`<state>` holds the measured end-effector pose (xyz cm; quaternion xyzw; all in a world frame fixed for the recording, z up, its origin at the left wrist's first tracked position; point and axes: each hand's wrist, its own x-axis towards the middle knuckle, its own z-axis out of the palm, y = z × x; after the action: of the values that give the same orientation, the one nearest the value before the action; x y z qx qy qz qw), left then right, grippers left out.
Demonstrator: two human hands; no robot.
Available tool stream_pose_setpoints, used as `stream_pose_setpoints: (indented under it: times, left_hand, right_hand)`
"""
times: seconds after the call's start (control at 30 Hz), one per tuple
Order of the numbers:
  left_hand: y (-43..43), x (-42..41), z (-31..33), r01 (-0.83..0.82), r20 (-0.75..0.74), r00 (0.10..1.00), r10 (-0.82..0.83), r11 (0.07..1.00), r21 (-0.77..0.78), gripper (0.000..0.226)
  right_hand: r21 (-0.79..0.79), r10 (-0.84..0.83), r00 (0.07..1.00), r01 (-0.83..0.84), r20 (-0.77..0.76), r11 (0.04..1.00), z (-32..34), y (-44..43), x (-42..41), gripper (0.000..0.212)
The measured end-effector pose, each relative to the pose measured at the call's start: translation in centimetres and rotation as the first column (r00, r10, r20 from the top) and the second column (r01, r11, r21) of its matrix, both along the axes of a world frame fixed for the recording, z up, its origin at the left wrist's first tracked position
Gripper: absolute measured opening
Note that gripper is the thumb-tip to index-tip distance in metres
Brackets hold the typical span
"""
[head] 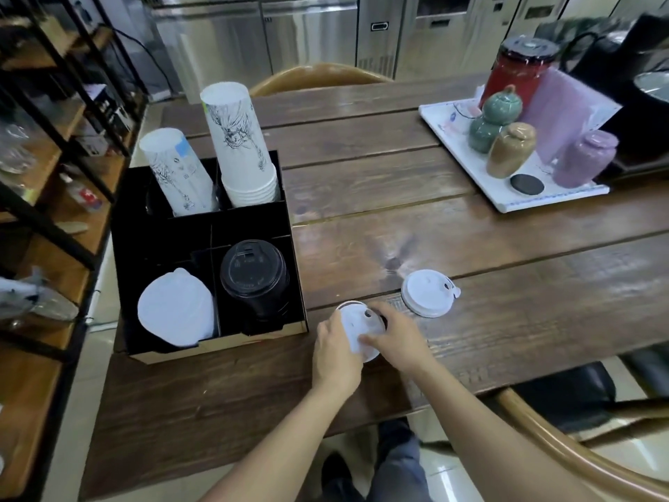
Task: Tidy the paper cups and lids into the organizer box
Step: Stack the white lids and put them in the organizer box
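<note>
A black organizer box (pixel 297 269) stands on the table's left part. Its back compartments hold two stacks of upside-down printed paper cups (pixel 181 175) (pixel 240 146). The front left compartment holds white lids (pixel 175 313) leaning on edge; the front right one holds a stack of black lids (pixel 253 269). Just right of the box's front corner, my left hand (pixel 335 351) and my right hand (pixel 394 336) both grip one white lid (pixel 358 322), tilted above the table. A second white lid (pixel 427 293) lies flat on the wood to the right.
A white tray (pixel 470 164) at the far right carries ceramic jars, a red canister and a pink holder. A black metal shelf rack (pixel 54 139) with wooden boards stands close to the left. Wooden chairs sit at the far side and at the near right corner.
</note>
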<state>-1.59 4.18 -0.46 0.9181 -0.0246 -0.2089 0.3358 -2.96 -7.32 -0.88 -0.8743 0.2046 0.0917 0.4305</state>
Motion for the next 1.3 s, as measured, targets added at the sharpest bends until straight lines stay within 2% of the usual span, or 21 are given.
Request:
stream_pose_setpoints:
  times: [0.1,0.23,0.33,0.43,0.5,0.67,0.83,0.93,1.13,1.3]
  left_hand:
    - [-0.3,0.7,0.6,-0.147,-0.062,0.988,0.140,0.979,-0.144,0.050]
    - [-1.2,1.8,1.3,-0.335,-0.177,0.941,0.288,0.871,-0.359,0.046]
    - [-2.8,2.8,2.4,-0.355,-0.215,0.934,0.287,0.825,-0.440,0.025]
    - [-4.8,3.8,3.1,-0.315,-0.218,0.947,0.236,0.815,-0.486,0.021]
    - [-6.2,4.6,3.3,-0.263,-0.176,0.963,0.202,0.836,-0.482,0.019]
    - [-9.7,6.2,3.5,-0.078,-0.054,0.997,0.059,0.890,-0.449,0.021]
    - [-12.2,6.7,2.7,0.045,-0.021,0.998,-0.056,0.933,-0.357,0.019]
    - [-12.9,6.8,2.2,0.063,-0.009,0.998,-0.069,0.956,-0.286,0.016]
    - [-13.1,7.3,1.7,0.091,0.053,0.995,-0.083,0.982,-0.169,0.014]
    - [-13.1,7.7,1.2,0.064,-0.016,0.998,-0.066,0.989,-0.132,0.013]
  right_hand:
    - [0.140,-0.092,0.994,0.082,0.065,0.987,0.7,-0.5,0.2,0.050]
    - [0.311,-0.219,0.967,0.171,0.127,0.935,1.4,-2.2,0.3,0.046]
    - [0.385,-0.386,0.915,0.316,0.119,0.867,2.2,-4.2,0.5,0.040]
    - [0.427,-0.511,0.856,0.432,0.084,0.794,2.4,-6.5,0.4,0.016]
    - [0.429,-0.546,0.835,0.472,0.061,0.770,2.6,-7.7,0.0,0.007]
    - [0.304,-0.578,0.815,0.541,0.038,0.784,3.0,-9.6,-1.2,0.020]
    - [0.202,-0.605,0.795,0.586,0.044,0.784,2.2,-10.8,-1.5,0.022]
    - [0.179,-0.623,0.782,0.612,0.008,0.771,1.8,-11.0,-1.2,0.026]
    - [0.156,-0.581,0.813,0.578,-0.025,0.801,0.8,-11.2,-0.2,0.028]
    - [0.147,-0.562,0.826,0.563,-0.049,0.813,-0.5,-11.7,-0.2,0.030]
